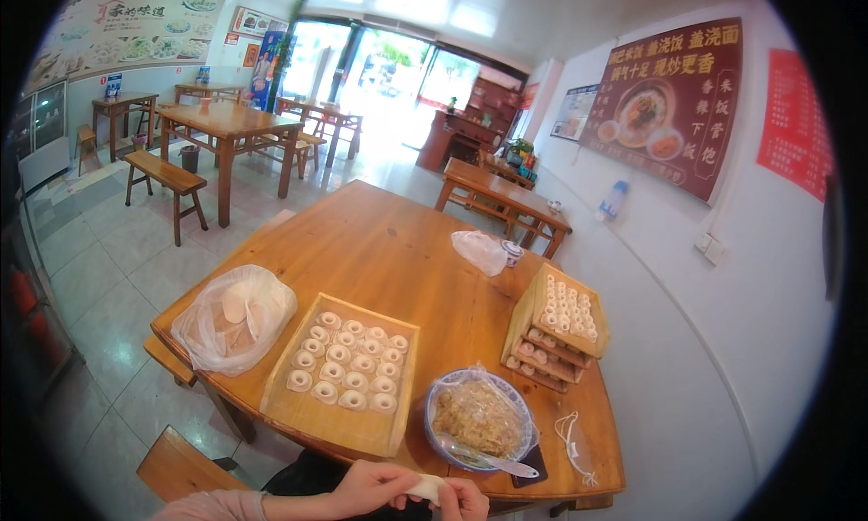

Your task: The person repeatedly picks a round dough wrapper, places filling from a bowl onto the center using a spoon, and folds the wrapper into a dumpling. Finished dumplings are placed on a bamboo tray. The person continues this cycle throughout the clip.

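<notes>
At the table's front edge my left hand (pixel 375 486) and my right hand (pixel 463 499) pinch a folded piece of pale dough (pixel 427 487) between their fingers. Just beyond them is a blue-rimmed bowl (pixel 434 446) of minced filling (pixel 475 416), partly covered by clear plastic film. A spoon (pixel 498 461) rests in it, handle toward me. Left of the bowl, a wooden tray (pixel 325 422) carries rows of ring-shaped dumplings (pixel 354 380); its near end is bare wood. A clear plastic bag (pixel 196 331) with round dough wrappers (pixel 241 300) lies farther left.
Stacked wooden trays (pixel 525 317) of dumplings stand at the table's right. Behind them are a crumpled plastic bag (pixel 478 249) and a small lidded jar (pixel 512 253). A dark flat object (pixel 531 467) lies partly under the bowl, near a white cord (pixel 573 446). A wooden stool (pixel 183 467) is at lower left.
</notes>
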`<state>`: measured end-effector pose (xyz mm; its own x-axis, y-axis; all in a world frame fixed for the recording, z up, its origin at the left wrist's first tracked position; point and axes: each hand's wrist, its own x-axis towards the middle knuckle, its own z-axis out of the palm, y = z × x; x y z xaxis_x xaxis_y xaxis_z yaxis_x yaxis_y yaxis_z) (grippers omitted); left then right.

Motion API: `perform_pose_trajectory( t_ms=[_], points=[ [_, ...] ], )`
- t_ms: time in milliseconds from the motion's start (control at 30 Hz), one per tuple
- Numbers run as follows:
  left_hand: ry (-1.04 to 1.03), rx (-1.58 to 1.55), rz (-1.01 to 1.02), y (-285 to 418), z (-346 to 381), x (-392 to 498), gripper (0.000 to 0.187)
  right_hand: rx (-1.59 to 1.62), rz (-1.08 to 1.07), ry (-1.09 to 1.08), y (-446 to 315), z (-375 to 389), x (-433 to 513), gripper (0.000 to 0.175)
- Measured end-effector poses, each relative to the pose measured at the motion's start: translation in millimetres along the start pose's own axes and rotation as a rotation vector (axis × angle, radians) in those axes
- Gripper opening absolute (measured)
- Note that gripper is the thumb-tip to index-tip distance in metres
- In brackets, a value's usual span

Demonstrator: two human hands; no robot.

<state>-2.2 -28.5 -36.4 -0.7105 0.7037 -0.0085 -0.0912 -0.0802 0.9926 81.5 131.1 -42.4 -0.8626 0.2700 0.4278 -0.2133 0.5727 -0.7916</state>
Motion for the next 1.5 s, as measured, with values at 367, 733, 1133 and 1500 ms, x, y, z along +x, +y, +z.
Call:
perform_pose_trajectory(
  t_ms=[367, 733, 1133, 1500],
  points=[
    [0.047, -0.330, 0.010, -2.3, 8.8, -2.0, 0.024, 0.129, 0.106, 0.213, 8.2, 21.0, -6.7, 0.014],
    [-0.054, -0.212, -0.029, 0.0, -5.5, -3.6, 0.022, 0.164, 0.082, 0.052, -2.8, 15.2, 1.9, 0.011],
    [-0.023, -0.002, 0.002, 9.0, -8.3, -4.8, 0.020, 0.027, 0.023, -0.057, -20.4, 10.9, 9.8, 0.010],
    [-0.091, -0.311, -0.020, 2.5, -5.7, -11.5, 0.022, -0.066, 0.129, 0.019, 27.6, 7.4, -12.6, 0.011]
  ],
)
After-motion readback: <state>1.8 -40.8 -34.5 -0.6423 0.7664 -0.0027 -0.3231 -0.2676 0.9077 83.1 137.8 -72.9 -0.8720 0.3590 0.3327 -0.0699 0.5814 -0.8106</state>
